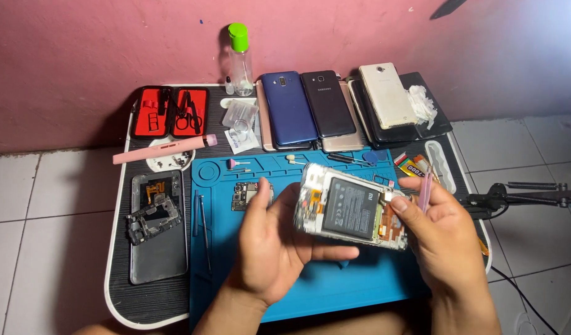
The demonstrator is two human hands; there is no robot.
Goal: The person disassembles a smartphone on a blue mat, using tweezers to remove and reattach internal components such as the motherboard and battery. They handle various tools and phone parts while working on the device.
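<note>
Holding an opened white-framed smartphone with its black battery exposed (pixel 350 208) above the blue silicone repair mat (pixel 335 285), left hand (pixel 276 245) cupped under its near edge, right hand (pixel 443 239) gripping its far end and pinching pink tweezers (pixel 425 192).

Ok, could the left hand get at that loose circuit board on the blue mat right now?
Probably not at once: the left hand is holding the opened phone. The circuit board lies uncovered just beyond its fingers, so once freed, nothing blocks it.
</note>
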